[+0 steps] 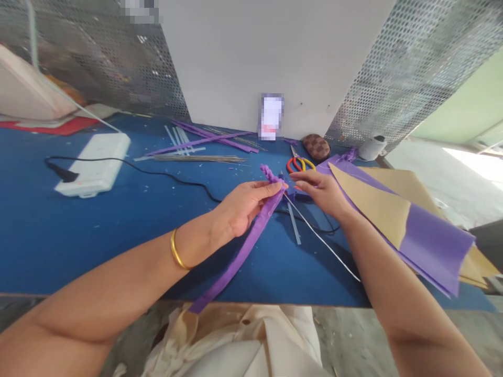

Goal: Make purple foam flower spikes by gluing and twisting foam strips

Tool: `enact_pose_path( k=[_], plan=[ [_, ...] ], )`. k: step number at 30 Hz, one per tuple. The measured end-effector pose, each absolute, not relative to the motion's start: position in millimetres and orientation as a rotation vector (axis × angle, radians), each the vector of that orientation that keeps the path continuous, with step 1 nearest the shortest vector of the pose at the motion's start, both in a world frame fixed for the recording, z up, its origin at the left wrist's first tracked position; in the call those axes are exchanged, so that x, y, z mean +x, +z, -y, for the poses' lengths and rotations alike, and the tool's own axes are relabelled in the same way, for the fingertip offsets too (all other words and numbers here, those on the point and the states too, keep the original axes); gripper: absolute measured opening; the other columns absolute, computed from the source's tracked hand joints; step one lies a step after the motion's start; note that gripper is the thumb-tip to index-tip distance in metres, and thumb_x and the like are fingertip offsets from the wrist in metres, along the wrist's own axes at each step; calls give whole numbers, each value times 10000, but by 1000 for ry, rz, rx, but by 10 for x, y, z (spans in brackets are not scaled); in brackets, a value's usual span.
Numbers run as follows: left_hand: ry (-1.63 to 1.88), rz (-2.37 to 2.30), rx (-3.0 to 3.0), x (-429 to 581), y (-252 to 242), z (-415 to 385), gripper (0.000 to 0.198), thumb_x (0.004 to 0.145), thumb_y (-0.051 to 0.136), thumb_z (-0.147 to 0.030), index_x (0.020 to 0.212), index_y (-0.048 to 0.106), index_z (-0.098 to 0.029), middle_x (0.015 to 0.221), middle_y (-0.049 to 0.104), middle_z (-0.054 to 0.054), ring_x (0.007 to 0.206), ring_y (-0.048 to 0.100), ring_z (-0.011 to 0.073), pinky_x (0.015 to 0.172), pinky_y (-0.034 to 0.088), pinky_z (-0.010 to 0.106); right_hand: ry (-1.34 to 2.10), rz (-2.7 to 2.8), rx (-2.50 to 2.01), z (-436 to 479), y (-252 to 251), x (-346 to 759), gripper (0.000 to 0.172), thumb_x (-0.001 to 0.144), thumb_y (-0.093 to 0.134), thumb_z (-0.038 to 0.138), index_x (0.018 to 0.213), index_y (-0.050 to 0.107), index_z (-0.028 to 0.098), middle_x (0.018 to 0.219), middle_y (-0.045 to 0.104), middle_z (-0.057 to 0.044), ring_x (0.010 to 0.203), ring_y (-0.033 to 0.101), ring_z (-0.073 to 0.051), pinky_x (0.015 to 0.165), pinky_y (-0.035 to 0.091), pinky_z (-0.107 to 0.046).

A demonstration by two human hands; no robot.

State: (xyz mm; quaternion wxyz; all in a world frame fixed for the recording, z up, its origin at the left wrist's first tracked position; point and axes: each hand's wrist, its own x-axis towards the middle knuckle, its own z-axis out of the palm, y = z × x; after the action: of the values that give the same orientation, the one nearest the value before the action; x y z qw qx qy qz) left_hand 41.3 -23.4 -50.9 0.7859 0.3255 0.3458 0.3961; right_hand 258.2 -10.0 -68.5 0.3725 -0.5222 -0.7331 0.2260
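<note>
One purple strip (pixel 253 238), best kept taut, pinched in left hand (pixel 244 208); white wire (pixel 324 241) at fingertips; right hand (pixel 324 193) beside, loosely spread.

Matt purple paper strip (pixel 244 250), crinkled at its top; smooth white plastic power strip (pixel 98 165); shiny gold-toned metal bangle (pixel 175 252); perforated metal panels (pixel 396 68); matt blue tabletop (pixel 129 225); plastic-handled scissors (pixel 303 164).

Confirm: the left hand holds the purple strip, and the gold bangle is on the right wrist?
Not quite: the left hand holds the purple strip, but the head view shows the gold bangle on the left wrist, not the right.
</note>
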Motion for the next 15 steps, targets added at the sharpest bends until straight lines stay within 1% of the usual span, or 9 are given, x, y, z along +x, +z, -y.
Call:
enact_pose_path(
  k=[2, 3, 6, 9, 12, 15],
  plan=[
    [776, -744, 745, 433, -523, 277, 100, 707, 813, -198, 789, 771, -160, 731, 730, 36, 609, 624, 92, 600, 479, 183, 923, 1692, -1233, 212, -608, 2453, 305, 879, 613, 372, 1112, 717, 206, 973, 719, -54, 865, 642, -180, 790, 502, -336],
    [745, -741, 764, 444, -530, 300, 103, 706, 812, -203, 792, 772, -163, 740, 734, 43, 616, 631, 102, 604, 483, 195, 1054, 1650, -1181, 264, -581, 2393, 316, 857, 644, 382, 1108, 722, 207, 886, 711, -38, 782, 619, -158, 721, 491, -305],
    [692, -745, 802, 476, -553, 355, 120, 690, 822, -214, 786, 766, -167, 767, 739, 53, 651, 644, 120, 683, 503, 233, 1385, 1502, -1047, 366, -547, 2273, 298, 820, 690, 384, 1047, 742, 197, 807, 679, -20, 689, 558, -121, 626, 441, -257],
    [681, -724, 819, 490, -586, 379, 155, 657, 848, -227, 765, 761, -158, 758, 730, 48, 678, 642, 117, 767, 504, 249, 1600, 1337, -952, 383, -556, 2251, 228, 767, 742, 335, 944, 751, 192, 828, 681, -18, 655, 540, -99, 604, 431, -236],
    [664, -713, 827, 488, -612, 380, 191, 657, 851, -230, 808, 770, -147, 782, 734, 57, 730, 657, 125, 810, 501, 253, 1686, 1238, -875, 367, -573, 2270, 168, 720, 778, 283, 863, 737, 204, 846, 684, -6, 657, 554, -90, 618, 452, -222],
    [666, -698, 842, 484, -612, 383, 197, 695, 827, -213, 871, 777, -142, 829, 748, 67, 811, 675, 133, 846, 496, 237, 1696, 1247, -833, 360, -582, 2291, 233, 709, 782, 282, 930, 726, 233, 884, 689, 5, 653, 567, -89, 623, 474, -226]
  ],
)
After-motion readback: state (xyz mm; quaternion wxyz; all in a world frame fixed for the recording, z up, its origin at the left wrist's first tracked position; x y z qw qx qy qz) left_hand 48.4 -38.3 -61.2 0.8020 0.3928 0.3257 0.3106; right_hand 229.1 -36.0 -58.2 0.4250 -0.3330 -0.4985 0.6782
